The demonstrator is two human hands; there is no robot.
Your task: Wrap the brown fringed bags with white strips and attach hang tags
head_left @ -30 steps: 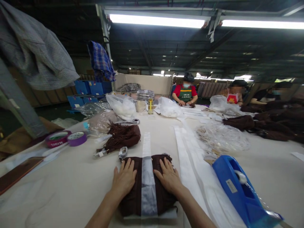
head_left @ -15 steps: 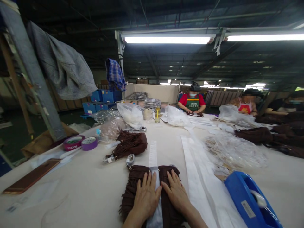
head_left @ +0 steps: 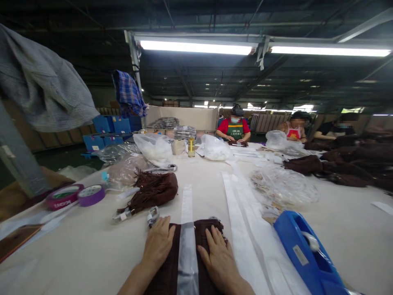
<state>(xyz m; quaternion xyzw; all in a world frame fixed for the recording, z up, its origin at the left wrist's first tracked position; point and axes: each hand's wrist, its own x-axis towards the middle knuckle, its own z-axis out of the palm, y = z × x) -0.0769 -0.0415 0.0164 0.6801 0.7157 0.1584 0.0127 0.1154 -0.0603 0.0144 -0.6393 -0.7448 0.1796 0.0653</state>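
A dark brown fringed bag (head_left: 202, 230) lies flat on the white table in front of me. Down its middle runs a pale translucent strip (head_left: 187, 256), which extends past the bag's far edge. My left hand (head_left: 158, 242) rests on the bag's left side, fingers together and stretched forward, near a plastic-wrapped metal piece (head_left: 152, 215). On the right half, my right hand (head_left: 218, 258) lies flat with its fingers spread. Neither hand grasps anything. Beyond the left hand sits a second brown fringed bag (head_left: 162, 190).
A blue tape dispenser (head_left: 302, 254) and long white strips (head_left: 242, 221) are at right. Two tape rolls (head_left: 91, 195) and a phone-like slab (head_left: 18, 241) lie left. Clear plastic bags (head_left: 285, 188) and brown bags (head_left: 346, 164) stand further off. Several co-workers (head_left: 233, 129) sit across.
My left hand has moved left off the strip to the bag's left side. My right hand has shifted slightly right, away from the strip. The view has turned right.
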